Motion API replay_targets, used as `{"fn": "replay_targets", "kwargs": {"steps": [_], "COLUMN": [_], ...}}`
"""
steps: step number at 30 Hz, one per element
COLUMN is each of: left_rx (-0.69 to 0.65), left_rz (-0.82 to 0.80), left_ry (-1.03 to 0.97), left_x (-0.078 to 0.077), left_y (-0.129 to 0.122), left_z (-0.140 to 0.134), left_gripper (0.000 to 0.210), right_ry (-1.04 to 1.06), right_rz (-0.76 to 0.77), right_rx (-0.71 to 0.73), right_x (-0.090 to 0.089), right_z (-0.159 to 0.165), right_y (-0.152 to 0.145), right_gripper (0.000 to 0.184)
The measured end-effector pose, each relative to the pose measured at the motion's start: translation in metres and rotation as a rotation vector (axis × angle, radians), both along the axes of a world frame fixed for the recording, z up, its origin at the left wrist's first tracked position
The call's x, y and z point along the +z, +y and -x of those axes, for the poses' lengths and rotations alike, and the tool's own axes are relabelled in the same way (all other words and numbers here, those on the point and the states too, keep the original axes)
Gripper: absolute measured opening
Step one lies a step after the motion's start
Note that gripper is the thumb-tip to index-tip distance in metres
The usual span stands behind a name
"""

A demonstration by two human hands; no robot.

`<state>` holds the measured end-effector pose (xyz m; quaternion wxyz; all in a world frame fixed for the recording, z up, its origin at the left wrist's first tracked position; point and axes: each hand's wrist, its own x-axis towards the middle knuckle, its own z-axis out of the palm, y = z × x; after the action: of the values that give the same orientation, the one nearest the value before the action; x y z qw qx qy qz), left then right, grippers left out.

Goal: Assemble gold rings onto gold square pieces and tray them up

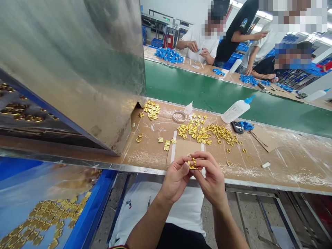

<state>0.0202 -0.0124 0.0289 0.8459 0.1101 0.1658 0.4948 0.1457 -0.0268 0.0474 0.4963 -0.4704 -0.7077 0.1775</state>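
My left hand (177, 178) and my right hand (213, 178) meet over the front edge of the bench. Between their fingertips is a small gold metal piece (192, 165), with a flat plate at the bottom and what looks like a ring standing on it. Both hands are closed on it, and the fingers partly cover it. Just beyond them lies a cardboard sheet (181, 148) with white strips. Past that are heaped gold square pieces (192, 129) and a pile of gold rings (223, 133). A few square pieces (166, 145) lie beside the cardboard.
A large metal housing (103, 86) blocks the left. A white bottle with a blue tip (236, 110), a small dropper bottle (188, 108) and a tape roll (179, 116) stand farther back. Behind runs a green belt (207, 86), with people working across it. A blue bin (95, 204) holds gold pieces.
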Motion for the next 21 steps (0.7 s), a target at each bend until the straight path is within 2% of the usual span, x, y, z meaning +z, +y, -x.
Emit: {"fn": "replay_targets", "kwargs": {"steps": [4, 8, 14, 18, 21], "left_rx": [0.01, 0.039, 0.076, 0.056, 0.047], "left_rz": [-0.004, -0.002, -0.056, -0.131, -0.141], "left_ry": [0.021, 0.064, 0.13, 0.154, 0.178], "left_x": [-0.002, -0.005, -0.004, -0.001, 0.0], "left_y": [-0.002, -0.004, -0.005, -0.005, -0.005], "left_z": [-0.002, -0.003, -0.003, -0.002, -0.001], "left_gripper": [0.041, 0.044, 0.044, 0.045, 0.047], "right_ry": [-0.02, -0.007, 0.106, 0.189, 0.177], "right_rz": [-0.129, -0.194, -0.178, -0.134, -0.14], "right_rx": [-0.052, -0.086, -0.095, -0.082, -0.066], "right_x": [-0.005, -0.011, -0.019, -0.023, -0.023], "right_z": [0.005, 0.008, 0.01, 0.01, 0.009], "right_y": [-0.002, -0.003, -0.005, -0.006, -0.006], "right_gripper": [0.02, 0.022, 0.019, 0.024, 0.021]}}
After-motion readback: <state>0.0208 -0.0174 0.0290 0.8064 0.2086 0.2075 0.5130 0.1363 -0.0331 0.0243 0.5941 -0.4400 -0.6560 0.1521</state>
